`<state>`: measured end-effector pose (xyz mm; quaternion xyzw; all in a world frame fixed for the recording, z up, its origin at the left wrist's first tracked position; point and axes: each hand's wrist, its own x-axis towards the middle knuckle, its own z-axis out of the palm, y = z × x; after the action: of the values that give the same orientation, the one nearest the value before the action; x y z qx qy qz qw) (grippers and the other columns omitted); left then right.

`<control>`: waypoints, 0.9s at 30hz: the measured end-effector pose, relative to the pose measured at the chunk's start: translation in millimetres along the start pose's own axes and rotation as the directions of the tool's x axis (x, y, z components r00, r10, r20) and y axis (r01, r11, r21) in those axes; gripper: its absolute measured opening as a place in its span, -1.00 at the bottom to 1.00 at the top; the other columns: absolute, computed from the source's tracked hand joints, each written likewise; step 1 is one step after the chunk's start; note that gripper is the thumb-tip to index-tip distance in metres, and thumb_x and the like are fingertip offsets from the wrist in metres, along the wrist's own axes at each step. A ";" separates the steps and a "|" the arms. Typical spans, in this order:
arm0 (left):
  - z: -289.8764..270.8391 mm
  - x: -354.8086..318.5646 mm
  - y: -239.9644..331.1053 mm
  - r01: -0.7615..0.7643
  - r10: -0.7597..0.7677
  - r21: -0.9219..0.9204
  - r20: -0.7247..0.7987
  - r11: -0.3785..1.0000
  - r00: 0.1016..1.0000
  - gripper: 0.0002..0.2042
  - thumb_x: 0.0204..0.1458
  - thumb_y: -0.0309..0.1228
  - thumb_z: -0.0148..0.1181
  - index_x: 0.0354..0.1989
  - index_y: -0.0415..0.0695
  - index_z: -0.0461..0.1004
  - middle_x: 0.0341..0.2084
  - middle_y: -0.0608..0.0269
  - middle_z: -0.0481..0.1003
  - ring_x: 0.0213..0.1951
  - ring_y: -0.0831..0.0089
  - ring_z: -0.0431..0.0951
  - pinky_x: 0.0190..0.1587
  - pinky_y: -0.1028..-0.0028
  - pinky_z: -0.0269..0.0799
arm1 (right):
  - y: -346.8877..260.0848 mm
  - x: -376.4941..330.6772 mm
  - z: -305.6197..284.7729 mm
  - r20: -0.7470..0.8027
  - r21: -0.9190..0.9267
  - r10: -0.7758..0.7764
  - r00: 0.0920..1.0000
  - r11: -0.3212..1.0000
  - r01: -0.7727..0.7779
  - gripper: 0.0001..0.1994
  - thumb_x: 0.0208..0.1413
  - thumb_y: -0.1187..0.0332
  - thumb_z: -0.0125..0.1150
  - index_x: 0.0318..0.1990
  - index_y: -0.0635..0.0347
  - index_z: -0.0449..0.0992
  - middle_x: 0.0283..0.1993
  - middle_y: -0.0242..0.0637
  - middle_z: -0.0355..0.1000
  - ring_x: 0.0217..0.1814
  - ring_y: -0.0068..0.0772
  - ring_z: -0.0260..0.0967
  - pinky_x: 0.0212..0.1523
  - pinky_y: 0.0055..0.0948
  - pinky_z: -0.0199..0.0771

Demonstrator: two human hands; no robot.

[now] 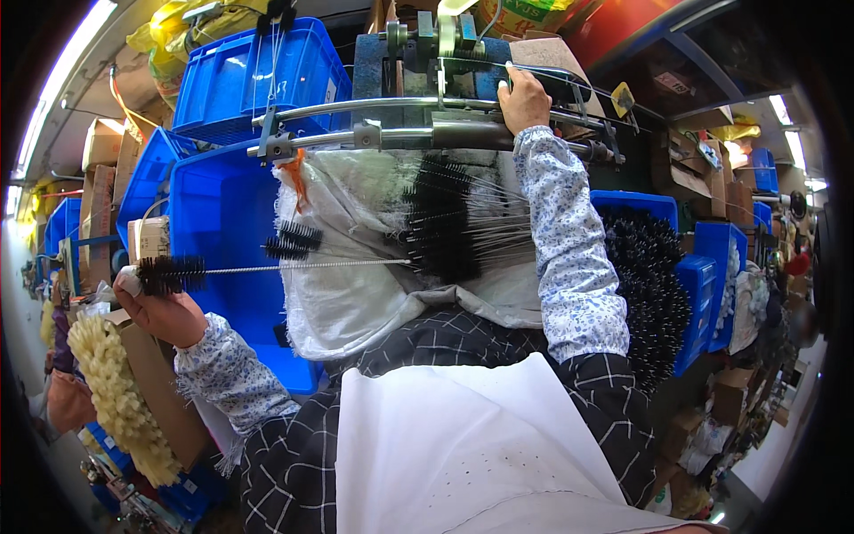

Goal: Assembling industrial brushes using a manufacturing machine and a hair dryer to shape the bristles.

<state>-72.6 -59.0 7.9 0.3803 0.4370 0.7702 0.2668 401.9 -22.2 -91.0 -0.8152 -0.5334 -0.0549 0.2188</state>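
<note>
In the left hand (169, 315), fingers pinch a long brush (185, 275) by its bristled end, stem running right across a blue bin (229, 209) toward piled brushes (447, 227); the right hand (525, 100), at a machine (368, 78), has an unclear grip.

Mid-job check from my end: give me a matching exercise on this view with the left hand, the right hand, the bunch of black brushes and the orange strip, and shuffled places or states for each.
Things
1. left hand
2. right hand
3. bunch of black brushes
4. orange strip

Places or states
A. lying on the pale cloth
B. just below the left end of the metal rails
C. up at the machine
D. holding a long brush by its bristled end

Right pairs: 1-D, 2-C, 3-A, 4-B
</note>
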 end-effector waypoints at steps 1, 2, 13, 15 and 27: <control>-4.3 2.0 1.1 -0.002 0.002 0.001 -0.002 1.000 1.000 -0.78 0.03 -0.35 -0.09 -0.20 -0.19 0.28 -0.37 0.27 0.34 -0.36 0.51 0.37 -0.34 0.55 0.35 | -2.2 -0.3 -0.4 0.000 0.002 -0.002 1.000 1.000 0.002 -0.66 -0.08 0.32 0.02 -0.08 0.12 0.34 -0.11 -0.25 0.32 -0.07 -0.30 0.26 -0.13 -0.25 0.22; -11.2 5.5 3.3 0.010 -0.010 0.039 0.018 0.999 1.000 -0.76 0.03 -0.34 -0.09 -0.17 -0.19 0.27 -0.36 0.24 0.34 -0.35 0.50 0.38 -0.32 0.54 0.35 | -5.0 -0.9 -0.9 -0.001 0.010 0.000 1.000 1.000 0.000 -0.66 -0.09 0.33 0.03 -0.09 0.14 0.34 -0.11 -0.22 0.32 -0.08 -0.27 0.26 -0.09 -0.29 0.23; 6.4 -6.5 -2.6 -0.038 0.032 0.097 0.061 0.995 0.998 -0.75 0.01 -0.33 -0.06 -0.17 -0.17 0.28 -0.32 0.27 0.35 -0.32 0.47 0.39 -0.25 0.53 0.35 | -62.5 -2.1 15.9 0.049 -0.028 0.004 0.999 1.000 -0.003 -0.67 -0.10 0.31 0.01 -0.10 0.12 0.32 -0.19 -0.29 0.32 -0.12 -0.32 0.26 -0.19 -0.28 0.24; 17.9 -16.4 -6.0 0.044 -0.045 0.016 0.096 0.999 0.994 -0.76 0.00 -0.36 -0.08 -0.16 -0.17 0.28 -0.30 0.25 0.34 -0.30 0.47 0.39 -0.23 0.53 0.35 | -67.7 -1.3 16.6 0.072 -0.085 0.009 0.997 0.996 -0.003 -0.67 -0.08 0.31 0.00 -0.09 0.10 0.31 -0.19 -0.31 0.33 -0.11 -0.33 0.27 -0.18 -0.27 0.22; 41.9 -27.5 -18.4 0.158 -0.140 -0.137 0.131 0.978 0.981 -0.78 0.03 -0.34 -0.08 -0.18 -0.15 0.28 -0.36 0.29 0.38 -0.36 0.53 0.41 -0.36 0.60 0.36 | 28.7 9.4 -4.4 0.022 -0.039 -0.046 0.999 0.998 0.047 -0.70 -0.12 0.23 0.03 -0.17 0.04 0.42 -0.22 -0.28 0.37 -0.17 -0.30 0.32 -0.19 -0.29 0.24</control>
<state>-21.1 -51.0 -4.2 0.3715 0.3894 0.7536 0.3772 432.1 -25.7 -92.6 -0.8073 -0.5534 -0.0616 0.1958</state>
